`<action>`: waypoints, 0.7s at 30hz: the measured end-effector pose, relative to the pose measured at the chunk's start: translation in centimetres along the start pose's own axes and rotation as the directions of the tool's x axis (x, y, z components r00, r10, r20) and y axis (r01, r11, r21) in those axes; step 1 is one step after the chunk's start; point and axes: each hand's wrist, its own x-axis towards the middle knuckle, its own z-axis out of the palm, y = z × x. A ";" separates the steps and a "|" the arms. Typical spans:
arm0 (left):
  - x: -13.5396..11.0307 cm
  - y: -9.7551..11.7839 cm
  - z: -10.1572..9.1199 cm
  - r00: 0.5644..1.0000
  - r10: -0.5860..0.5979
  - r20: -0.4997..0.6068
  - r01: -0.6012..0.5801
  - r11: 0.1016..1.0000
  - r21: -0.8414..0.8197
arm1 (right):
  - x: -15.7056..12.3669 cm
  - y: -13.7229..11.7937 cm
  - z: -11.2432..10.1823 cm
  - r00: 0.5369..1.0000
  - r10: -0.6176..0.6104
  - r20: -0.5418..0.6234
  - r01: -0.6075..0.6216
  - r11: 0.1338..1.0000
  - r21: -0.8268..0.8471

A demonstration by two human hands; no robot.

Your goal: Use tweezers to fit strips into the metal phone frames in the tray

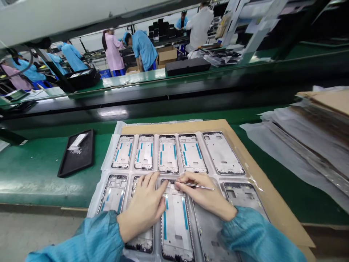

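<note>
A clear plastic tray [131, 174] bears two rows of phone middle frames, several with blue strips on them. My right hand [203, 191] pinches thin silver tweezers [200, 186] over the top end of a phone frame [176, 218] in the front row. The tweezers' tip is hidden by my fingers. My left hand [145, 203] lies flat with its fingers stretched out, covering part of the neighbouring phone frame [143, 242]. Its index fingertip touches the top edge of the frame under my right hand. To the right, my right forearm partly covers a frame without blue strips [209, 225].
Cardboard [272, 207] lies beneath the tray on the green bench [35, 174]. At left sits a black dish [77, 160] holding a small clear bag with a white label. Stacked trays and cardboard [321, 120] stand at right. Several co-workers [144, 47] are beyond the conveyor.
</note>
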 end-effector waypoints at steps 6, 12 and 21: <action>0.3 0.8 0.3 1.000 -0.024 0.019 0.021 0.992 0.126 | -0.1 0.0 0.2 0.999 -0.034 -0.027 0.033 0.999 -0.031; 1.6 1.2 -1.5 0.988 -0.009 0.153 -0.011 0.992 0.127 | 0.5 0.8 -0.3 0.963 0.180 -0.202 -0.154 0.979 0.136; -1.9 -11.8 -5.2 0.859 -0.460 -0.225 0.452 0.888 -0.088 | 1.8 -1.0 1.1 0.915 0.368 -0.164 -0.340 0.923 0.178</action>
